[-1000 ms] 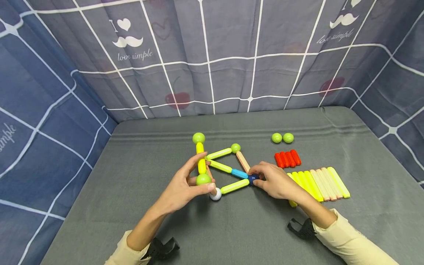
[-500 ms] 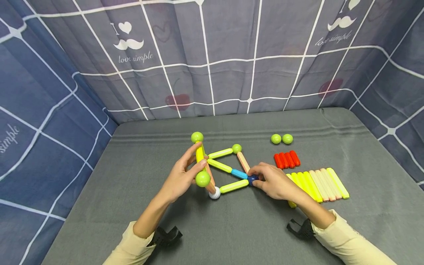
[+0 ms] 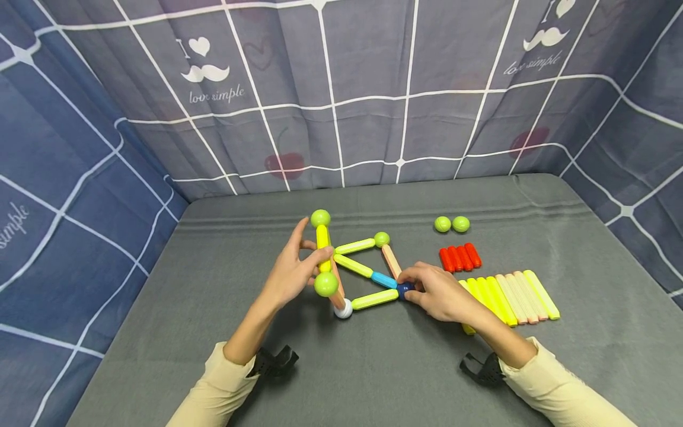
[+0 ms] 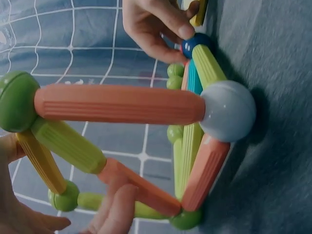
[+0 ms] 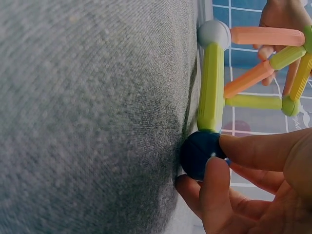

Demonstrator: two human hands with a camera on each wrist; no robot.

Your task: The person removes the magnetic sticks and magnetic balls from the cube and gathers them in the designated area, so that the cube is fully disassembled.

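Note:
A frame of magnetic rods and balls stands on the grey cloth, its left side upright. That side has a yellow rod (image 3: 323, 244) on top between two green balls, and a white ball (image 4: 228, 111) at a lower corner. Beside the top rod, my left hand (image 3: 288, 270) has its index finger raised and spread; its thumb overlaps the rod, and contact is unclear. My right hand (image 3: 440, 292) pinches the dark blue ball (image 5: 202, 155) at the frame's right corner, where a yellow-green rod (image 5: 211, 87) and a blue rod (image 3: 384, 280) meet.
Right of the frame lie several red short rods (image 3: 460, 257) and a row of yellow and peach rods (image 3: 509, 298). Two loose green balls (image 3: 451, 224) sit behind them. A patterned curtain (image 3: 368, 89) rises behind the cloth-covered surface (image 3: 224, 237).
My left hand has loosened from the frame's upright side, its index finger straightening away from the top rod and its thumb moving up from the lower corner. My right hand stays on the dark blue ball.

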